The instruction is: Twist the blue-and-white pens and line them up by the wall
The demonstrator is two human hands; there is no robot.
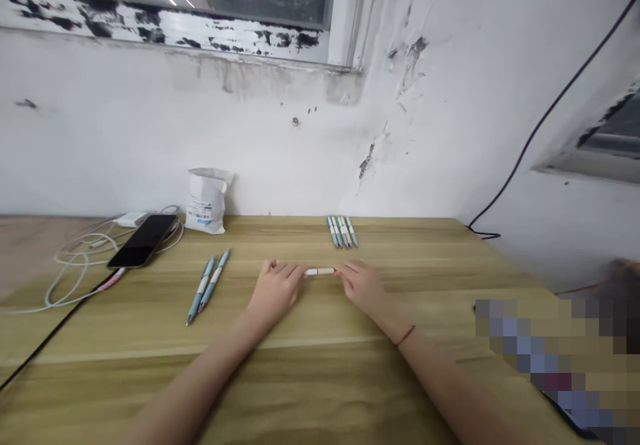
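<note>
Both my hands rest on the wooden table (320, 378), holding one white pen (320, 271) between them. My left hand (277, 287) pinches its left end and my right hand (361, 285) pinches its right end. The pen lies level, just above or on the tabletop. Two blue-and-white pens (207, 285) lie side by side to the left of my left hand. Several more pens (343, 231) lie in a tight row near the wall, behind my right hand.
A black phone (143, 239) lies at the back left among white cables (75, 258) and a charger. A small white bag (207, 199) stands against the wall. A black cable (530, 138) runs down the right wall. A blurred patch covers the table's right corner.
</note>
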